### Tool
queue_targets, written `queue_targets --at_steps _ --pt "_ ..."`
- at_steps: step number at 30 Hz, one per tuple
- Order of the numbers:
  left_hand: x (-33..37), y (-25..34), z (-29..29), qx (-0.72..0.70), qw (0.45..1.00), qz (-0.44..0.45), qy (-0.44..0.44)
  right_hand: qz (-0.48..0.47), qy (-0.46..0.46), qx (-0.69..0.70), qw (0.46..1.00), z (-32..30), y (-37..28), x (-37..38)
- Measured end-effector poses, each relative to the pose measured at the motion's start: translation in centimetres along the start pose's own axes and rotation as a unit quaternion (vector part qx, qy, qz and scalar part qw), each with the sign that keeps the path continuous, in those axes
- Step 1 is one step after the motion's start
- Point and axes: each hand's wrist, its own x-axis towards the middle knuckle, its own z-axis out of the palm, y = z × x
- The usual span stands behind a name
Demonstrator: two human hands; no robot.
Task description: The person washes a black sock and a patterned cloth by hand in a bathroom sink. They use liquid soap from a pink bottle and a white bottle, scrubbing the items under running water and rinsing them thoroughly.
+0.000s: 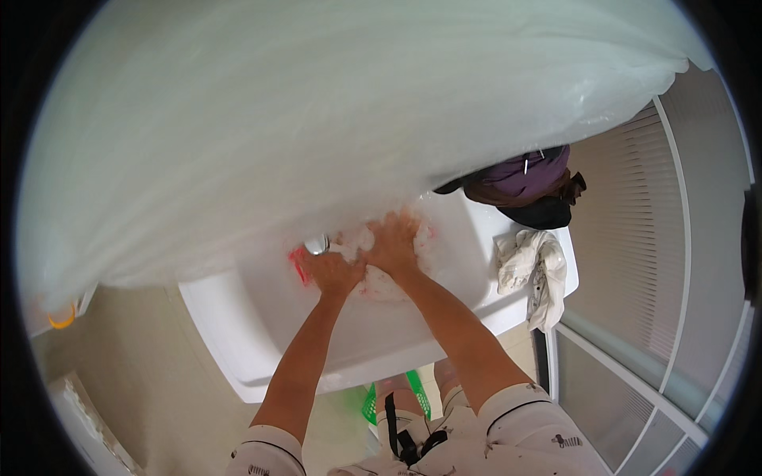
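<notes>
In the white sink [349,325], a wet white cloth [379,287] with pinkish-red patches lies under and between my hands. My left hand [335,271] is down on its left part, beside a red piece [298,266] and the metal faucet [317,244]. Further right and slightly farther off, my right hand [390,244] is closed on the same cloth. The two hands nearly meet at the thumbs. My left fingers are partly hidden by the faucet, and both sets of fingertips look hazy.
A pale translucent sheet [333,119] hangs across the upper view. On the sink's right ledge lie a dark purple and black bundle [524,186] and a crumpled white cloth [533,270]. Below is a green basket [416,394]; a ribbed glass partition [627,230] stands right.
</notes>
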Motion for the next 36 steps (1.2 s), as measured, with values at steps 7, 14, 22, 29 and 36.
queue_targets --at_steps 7,14,22,29,36 --pt "2.4 -1.5 1.3 -0.115 0.989 0.077 0.059 -0.053 0.13 0.135 0.981 4.0 2.1 2.9" --pt "4.0 -4.1 -0.1 -0.225 0.961 0.1 0.126 -0.091 0.006 0.072 0.993 -2.6 -1.7 3.3" --pt "-2.1 -13.3 -7.1 -0.244 0.915 0.296 0.124 -0.185 0.068 0.12 0.973 -7.1 2.8 -4.3" --pt "-3.6 -4.6 -5.1 -0.152 0.963 0.153 0.162 -0.073 0.212 0.03 0.974 -2.8 -0.8 -5.0" --pt "-1.3 -1.3 0.9 -0.05 0.995 0.011 0.09 -0.018 0.072 -0.064 0.995 5.0 1.8 0.9"
